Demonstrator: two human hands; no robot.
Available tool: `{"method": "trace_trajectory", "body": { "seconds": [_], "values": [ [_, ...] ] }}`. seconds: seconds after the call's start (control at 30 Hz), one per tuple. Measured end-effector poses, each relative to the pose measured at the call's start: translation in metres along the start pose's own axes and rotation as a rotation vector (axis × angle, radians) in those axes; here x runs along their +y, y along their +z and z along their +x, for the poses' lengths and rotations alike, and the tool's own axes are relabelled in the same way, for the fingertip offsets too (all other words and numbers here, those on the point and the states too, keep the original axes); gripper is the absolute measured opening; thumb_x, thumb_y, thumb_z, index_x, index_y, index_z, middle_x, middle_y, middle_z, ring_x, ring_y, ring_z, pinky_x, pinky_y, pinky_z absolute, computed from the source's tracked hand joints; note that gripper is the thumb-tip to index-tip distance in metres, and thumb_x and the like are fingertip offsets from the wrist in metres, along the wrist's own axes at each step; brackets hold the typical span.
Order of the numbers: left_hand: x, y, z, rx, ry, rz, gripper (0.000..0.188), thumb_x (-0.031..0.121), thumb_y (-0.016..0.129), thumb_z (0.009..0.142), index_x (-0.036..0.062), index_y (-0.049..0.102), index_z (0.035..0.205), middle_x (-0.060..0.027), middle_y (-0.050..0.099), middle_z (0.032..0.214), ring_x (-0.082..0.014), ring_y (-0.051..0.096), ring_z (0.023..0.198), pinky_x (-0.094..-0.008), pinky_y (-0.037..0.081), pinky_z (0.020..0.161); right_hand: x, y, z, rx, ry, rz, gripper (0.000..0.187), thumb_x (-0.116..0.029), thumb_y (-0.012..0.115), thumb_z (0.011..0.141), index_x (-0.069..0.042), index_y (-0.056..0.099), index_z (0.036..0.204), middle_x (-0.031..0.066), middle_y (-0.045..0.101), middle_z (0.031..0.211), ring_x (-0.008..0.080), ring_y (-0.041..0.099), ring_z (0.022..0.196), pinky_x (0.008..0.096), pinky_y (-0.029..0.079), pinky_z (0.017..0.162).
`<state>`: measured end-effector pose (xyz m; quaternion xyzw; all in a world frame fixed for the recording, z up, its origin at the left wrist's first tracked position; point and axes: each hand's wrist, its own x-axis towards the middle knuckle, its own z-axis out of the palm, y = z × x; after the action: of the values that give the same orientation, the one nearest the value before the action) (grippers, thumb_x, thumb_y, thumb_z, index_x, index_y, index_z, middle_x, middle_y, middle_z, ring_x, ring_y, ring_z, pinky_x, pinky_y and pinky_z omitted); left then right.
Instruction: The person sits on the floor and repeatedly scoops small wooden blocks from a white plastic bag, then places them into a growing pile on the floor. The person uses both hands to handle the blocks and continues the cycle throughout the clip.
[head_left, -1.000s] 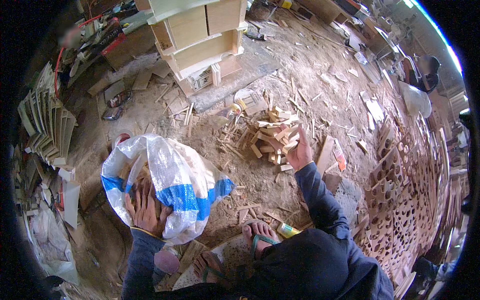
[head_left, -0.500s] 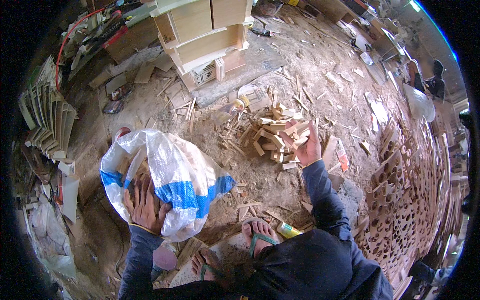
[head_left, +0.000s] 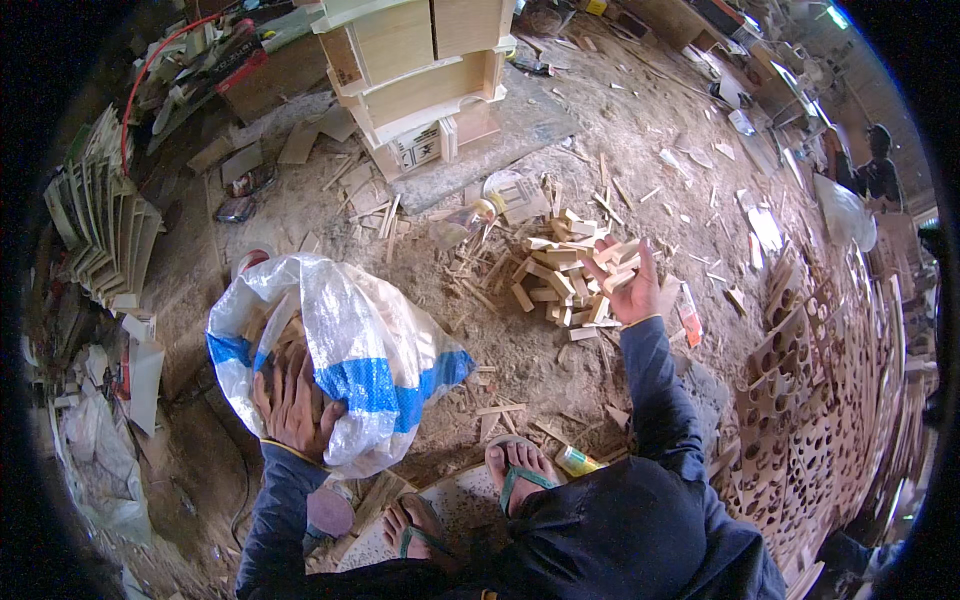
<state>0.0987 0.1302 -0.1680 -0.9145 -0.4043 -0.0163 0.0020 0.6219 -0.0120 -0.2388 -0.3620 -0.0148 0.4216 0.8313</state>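
A white woven sack (head_left: 345,315) with blue bands lies on its side at the left, its mouth toward me. Wood pieces show dimly inside. Across that mouth rests my left hand (head_left: 296,400), back up, fingers stretched out and slightly apart. At the right edge of a heap of short, pale wooden blocks (head_left: 555,268) is my right hand (head_left: 636,296), palm turned up. Its thumb and fingers curve around a couple of small wooden blocks (head_left: 622,277). How many it holds is hard to make out against the heap.
Wood scraps and sawdust cover the floor. A wooden cabinet frame (head_left: 410,80) stands ahead, near a clear plastic bottle (head_left: 465,222). Boards with round holes (head_left: 810,390) are stacked at the right. A yellow-green can (head_left: 577,460) lies by my sandalled foot (head_left: 520,470).
My right hand has shifted slightly at the heap's edge and still has blocks in it. The left hand stays on the sack's mouth. The whole view has moved a little.
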Motion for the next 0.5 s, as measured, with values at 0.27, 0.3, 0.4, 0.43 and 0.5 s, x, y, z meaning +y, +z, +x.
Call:
{"method": "trace_trajectory", "body": {
  "seconds": [0.27, 0.3, 0.4, 0.43, 0.5],
  "values": [
    [0.004, -0.005, 0.002, 0.002, -0.002, 0.008, 0.078, 0.059, 0.046, 0.093, 0.0018, 0.041, 0.145, -0.019, 0.042, 0.15, -0.0388, 0.029, 0.145, -0.0599, 0.01, 0.118, 0.0, -0.006, 0.005, 0.016, 0.008, 0.008, 0.053, -0.045, 0.061, 0.096, -0.001, 0.049, 0.125, 0.0168, 0.059, 0.125, 0.0333, 0.055, 0.123, 0.0649, 0.043, 0.106],
    [0.004, -0.004, 0.002, -0.008, -0.006, -0.005, 0.078, 0.056, 0.05, 0.091, 0.0044, 0.038, 0.147, -0.0178, 0.04, 0.151, -0.0391, 0.028, 0.145, -0.0603, 0.009, 0.118, -0.001, -0.006, 0.006, 0.002, 0.012, 0.014, 0.05, -0.044, 0.06, 0.097, -0.003, 0.049, 0.124, 0.0162, 0.059, 0.126, 0.0332, 0.055, 0.122, 0.0651, 0.044, 0.105],
    [0.003, -0.003, 0.002, -0.005, -0.004, -0.016, 0.078, 0.053, 0.055, 0.089, 0.0065, 0.036, 0.149, -0.0168, 0.039, 0.152, -0.0395, 0.026, 0.146, -0.0605, 0.008, 0.118, -0.001, -0.009, 0.009, 0.001, 0.01, 0.019, 0.046, -0.042, 0.06, 0.098, -0.005, 0.049, 0.122, 0.0152, 0.059, 0.125, 0.0326, 0.056, 0.121, 0.0651, 0.045, 0.103],
    [0.002, -0.002, 0.002, 0.001, -0.001, -0.013, 0.078, 0.053, 0.055, 0.089, 0.0063, 0.036, 0.148, -0.017, 0.039, 0.152, -0.0396, 0.026, 0.146, -0.0604, 0.008, 0.118, -0.002, -0.01, 0.01, 0.008, 0.007, 0.017, 0.045, -0.042, 0.061, 0.097, -0.006, 0.05, 0.121, 0.015, 0.06, 0.124, 0.0324, 0.057, 0.12, 0.065, 0.045, 0.103],
    [0.002, -0.002, 0.002, 0.001, 0.002, -0.018, 0.078, 0.053, 0.055, 0.09, 0.0057, 0.037, 0.148, -0.0171, 0.039, 0.152, -0.0397, 0.026, 0.146, -0.06, 0.008, 0.118, -0.002, -0.011, 0.012, 0.003, 0.013, 0.027, 0.043, -0.042, 0.061, 0.097, -0.006, 0.052, 0.119, 0.0152, 0.06, 0.123, 0.0323, 0.057, 0.12, 0.065, 0.045, 0.103]
  ]
}}
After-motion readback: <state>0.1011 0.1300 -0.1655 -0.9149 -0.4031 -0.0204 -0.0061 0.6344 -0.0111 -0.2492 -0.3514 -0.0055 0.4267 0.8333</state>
